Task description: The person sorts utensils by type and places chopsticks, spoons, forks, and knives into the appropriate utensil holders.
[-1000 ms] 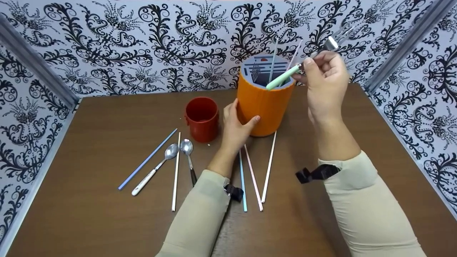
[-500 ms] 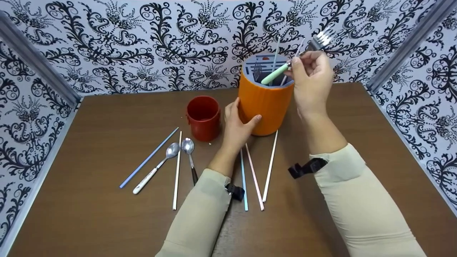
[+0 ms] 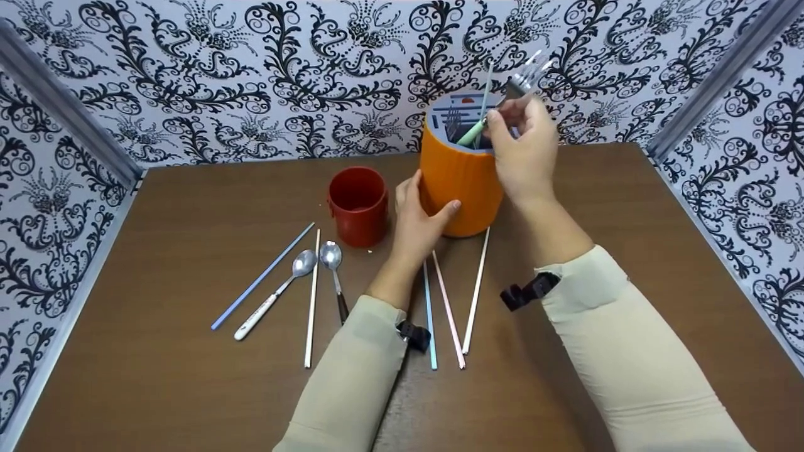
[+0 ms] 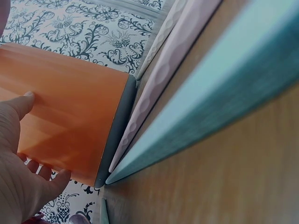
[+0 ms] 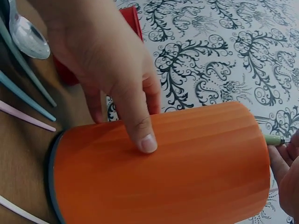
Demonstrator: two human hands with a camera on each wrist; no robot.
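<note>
An orange utensil holder (image 3: 461,188) with a slotted grey top (image 3: 443,103) stands upright near the back wall. My left hand (image 3: 416,220) grips its lower left side, thumb across the front and fingers around the side. Above the holder's top, my right hand (image 3: 527,147) pinches a fork (image 3: 516,86) by its neck. The fork is tilted, tines up to the right, and its light green handle (image 3: 471,133) points down over the large opening. Another fork (image 3: 453,120) and a pale chopstick (image 3: 487,88) stand in the holder.
A red cup (image 3: 358,210) stands left of the holder. Before it lie a blue chopstick (image 3: 264,276), a white-handled spoon (image 3: 276,295), a white chopstick (image 3: 312,301) and a black-handled spoon (image 3: 333,270). Light blue (image 3: 429,320), pink (image 3: 448,314) and white chopsticks (image 3: 477,289) lie before the holder.
My right hand has moved left with the fork, bringing its handle end down to the holder's opening. The left hand has kept its place on the holder.
</note>
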